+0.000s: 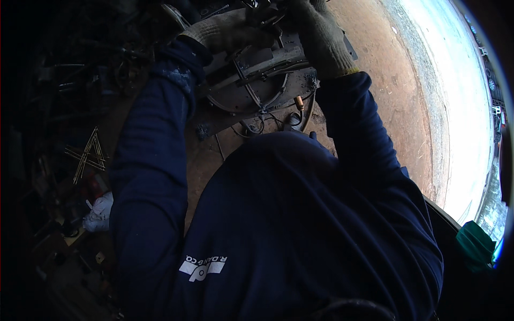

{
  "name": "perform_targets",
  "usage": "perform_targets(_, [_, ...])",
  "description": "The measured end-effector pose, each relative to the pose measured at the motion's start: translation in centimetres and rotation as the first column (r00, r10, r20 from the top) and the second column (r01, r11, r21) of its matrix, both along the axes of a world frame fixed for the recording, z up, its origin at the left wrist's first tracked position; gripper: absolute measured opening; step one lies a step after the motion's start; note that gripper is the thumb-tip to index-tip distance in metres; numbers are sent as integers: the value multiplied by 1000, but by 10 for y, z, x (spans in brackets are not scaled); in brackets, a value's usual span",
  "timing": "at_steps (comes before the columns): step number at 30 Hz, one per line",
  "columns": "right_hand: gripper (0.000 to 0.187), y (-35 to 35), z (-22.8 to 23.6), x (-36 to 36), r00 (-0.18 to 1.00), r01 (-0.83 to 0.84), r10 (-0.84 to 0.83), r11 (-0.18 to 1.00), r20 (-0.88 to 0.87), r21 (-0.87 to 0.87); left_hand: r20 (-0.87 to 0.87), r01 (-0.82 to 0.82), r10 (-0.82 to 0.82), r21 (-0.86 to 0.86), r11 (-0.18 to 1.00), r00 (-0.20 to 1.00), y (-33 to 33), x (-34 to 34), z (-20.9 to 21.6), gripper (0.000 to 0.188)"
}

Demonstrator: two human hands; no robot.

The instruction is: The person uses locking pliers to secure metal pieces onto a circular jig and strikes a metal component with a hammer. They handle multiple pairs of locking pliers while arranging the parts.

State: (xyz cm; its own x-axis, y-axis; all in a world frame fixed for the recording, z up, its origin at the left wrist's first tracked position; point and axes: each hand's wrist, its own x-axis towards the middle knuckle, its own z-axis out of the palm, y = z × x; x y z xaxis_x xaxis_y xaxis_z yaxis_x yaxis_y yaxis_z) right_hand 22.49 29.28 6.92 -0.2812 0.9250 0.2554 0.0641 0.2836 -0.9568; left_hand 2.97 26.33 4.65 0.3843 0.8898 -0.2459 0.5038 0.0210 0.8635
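Note:
Both my hands wear pale knit work gloves and are at the top of the head view, over a dark metal assembly (273, 64) of bars, plates and a round ring. My left hand (230, 31) reaches across its left side, next to a small shiny metal part (261, 12); its fingers are blurred and lost in shadow. On the other side of that part, my right hand (324, 43) points away from me with fingers bent at the picture's upper edge. What they close on is hidden.
Below the assembly are a copper-coloured cylindrical piece (299, 102) and dark cables (256, 128). Thin rods (88, 155) lie crossed at left, near a crumpled white bag (99, 213). Dark clutter fills the left side. Brown ground (385, 85) stretches right into bright light; green cloth (475, 246) is at lower right.

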Motion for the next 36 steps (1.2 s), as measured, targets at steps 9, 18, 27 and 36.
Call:
perform_targets(9, [63,44,33,32,812,-163,302,939,500,-304,160,-9,19,-66,998,987,-1,2,-4,51])
perform_targets(18, [30,88,-22,36,878,-470,217,555,425,686,105,32,-31,-13,999,994,-3,4,3,39])
perform_targets(27, [33,69,23,49,704,-384,252,922,664,57,-58,153,-150,58,986,987,13,0,-4,53])
perform_targets(36, [30,63,27,38,747,-449,285,883,601,139,13,13,-14,51,999,1000,5,1,-11,39])
